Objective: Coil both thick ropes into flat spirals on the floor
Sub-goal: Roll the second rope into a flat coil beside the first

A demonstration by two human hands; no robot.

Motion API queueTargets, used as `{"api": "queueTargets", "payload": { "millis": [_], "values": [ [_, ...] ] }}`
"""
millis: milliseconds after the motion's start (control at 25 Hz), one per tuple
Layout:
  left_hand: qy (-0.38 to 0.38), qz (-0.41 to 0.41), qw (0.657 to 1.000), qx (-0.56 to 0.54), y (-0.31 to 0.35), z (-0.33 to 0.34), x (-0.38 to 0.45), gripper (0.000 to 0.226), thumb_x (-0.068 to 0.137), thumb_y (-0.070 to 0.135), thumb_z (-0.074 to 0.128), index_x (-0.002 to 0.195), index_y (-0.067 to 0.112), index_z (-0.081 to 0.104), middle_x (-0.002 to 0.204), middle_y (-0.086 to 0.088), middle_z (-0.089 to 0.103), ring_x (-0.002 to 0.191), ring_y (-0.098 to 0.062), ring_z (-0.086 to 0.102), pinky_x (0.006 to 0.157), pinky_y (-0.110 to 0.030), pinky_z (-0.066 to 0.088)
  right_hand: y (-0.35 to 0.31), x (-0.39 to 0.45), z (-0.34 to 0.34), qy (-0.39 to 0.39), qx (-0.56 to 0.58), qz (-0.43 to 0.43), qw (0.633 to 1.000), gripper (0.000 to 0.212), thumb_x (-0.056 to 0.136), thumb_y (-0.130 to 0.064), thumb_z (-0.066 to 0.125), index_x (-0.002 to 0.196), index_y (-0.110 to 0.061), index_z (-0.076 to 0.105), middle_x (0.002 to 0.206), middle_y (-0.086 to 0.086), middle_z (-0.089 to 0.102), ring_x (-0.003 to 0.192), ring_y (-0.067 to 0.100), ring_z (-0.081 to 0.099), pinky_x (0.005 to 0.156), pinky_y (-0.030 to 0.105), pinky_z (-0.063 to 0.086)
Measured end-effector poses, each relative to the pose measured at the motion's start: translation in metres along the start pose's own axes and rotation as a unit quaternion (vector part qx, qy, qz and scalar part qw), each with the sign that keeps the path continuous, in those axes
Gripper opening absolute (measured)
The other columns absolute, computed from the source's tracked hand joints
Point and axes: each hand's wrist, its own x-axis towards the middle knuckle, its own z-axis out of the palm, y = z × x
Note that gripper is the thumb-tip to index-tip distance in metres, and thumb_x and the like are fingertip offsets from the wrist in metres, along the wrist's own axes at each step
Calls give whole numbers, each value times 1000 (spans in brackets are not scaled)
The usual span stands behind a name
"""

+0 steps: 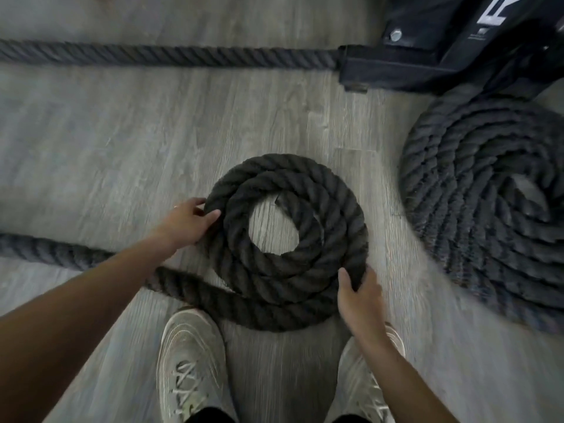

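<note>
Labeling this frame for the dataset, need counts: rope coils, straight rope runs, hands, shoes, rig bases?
Rope coils: 2, the small coil being wound and the finished coil
Straight rope runs: 2, far run, near run feeding the small coil
Hands: 2, left hand, right hand, both gripping the small coil
Shoes: 2, left shoe, right shoe
Rig bases: 1, black base
Total: 9

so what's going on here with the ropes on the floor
A person is coiling a thick rope into a flat spiral on the floor. The left hand grips the coil's outer left edge and the right hand grips its near right edge. A few turns are laid; the loose tail trails off left. A second coil already lies to the right.
</note>
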Motion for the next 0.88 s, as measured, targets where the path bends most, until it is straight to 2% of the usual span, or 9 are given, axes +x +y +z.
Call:
{"api": "queueTargets", "payload": {
  "millis": [80, 160, 280, 400, 520, 600, 720, 800, 880],
  "values": [
    [15, -11, 998, -62, -4, 10, 10, 45, 90, 40, 71, 128, 17, 63, 108, -8, 72, 93, -27, 72, 79, -48, 63, 6, -2, 3, -4, 9, -14, 1000, 65, 102, -48, 45, 155, -16, 30, 151, 9, 47, 137, 34, 47, 112, 48, 39],
    [39, -39, 995, -87, -10, 15, 11, 49, 85, 43, 74, 125, 16, 66, 100, -6, 74, 88, -27, 74, 77, -49, 63, 3, 13, -1, -11, -5, -28, 1000, 64, 102, -49, 44, 157, -18, 30, 152, 8, 47, 139, 32, 46, 114, 48, 38],
    [67, -68, 995, 24, -23, 22, -9, 51, 85, 48, 71, 115, 7, 66, 83, -3, 71, 83, -29, 74, 80, -41, 61, -24, 58, -15, -9, -20, -66, 998, 54, 100, -47, 51, 148, -22, 45, 139, 6, 59, 130, 30, 54, 106, 40, 43],
    [-5, -80, 986, 143, -34, 44, -47, 71, 80, 70, 65, 96, 1, 67, 74, -6, 72, 82, -33, 75, 74, -36, 59, -69, 111, -33, 8, -16, -93, 996, 42, 93, -46, 65, 127, -21, 65, 116, 0, 71, 114, 25, 65, 97, 33, 49],
    [-97, -138, 983, 67, -18, 45, -68, 57, 83, 61, 69, 80, 4, 70, 61, -5, 74, 53, -24, 73, 54, -34, 61, -91, 132, -39, 15, -9, -89, 996, 43, 88, -52, 69, 116, -20, 70, 104, -4, 69, 108, 23, 65, 92, 32, 50],
    [-69, -146, 982, 97, -1, 29, -55, 57, 86, 58, 68, 88, 1, 70, 63, -8, 75, 52, -24, 73, 56, -36, 63, -82, 121, -34, 37, 11, -59, 998, 45, 91, -52, 64, 122, -19, 67, 112, 0, 69, 113, 26, 64, 87, 30, 45],
    [9, -101, 983, 152, 17, -4, -25, 75, 86, 65, 62, 130, 5, 57, 101, -14, 74, 77, -31, 74, 71, -45, 64, -32, 69, -20, 39, 63, -40, 996, 59, 91, -54, 57, 143, -26, 50, 134, 7, 60, 123, 31, 58, 99, 40, 48],
    [-4, -62, 994, 88, 21, -14, -6, 78, 89, 60, 62, 147, 11, 44, 122, -14, 67, 97, -30, 69, 76, -41, 61, -2, 26, -7, 17, 68, -20, 997, 66, 92, -54, 56, 149, -26, 40, 142, 6, 54, 129, 32, 54, 107, 48, 45],
    [-14, -34, 999, -23, 22, -9, 7, 64, 92, 46, 66, 142, 10, 52, 123, -10, 67, 105, -28, 67, 80, -39, 59, 10, -2, 3, -13, 36, -17, 999, 70, 99, -49, 51, 157, -20, 27, 155, 9, 43, 140, 33, 44, 115, 48, 37]
  ]
}}
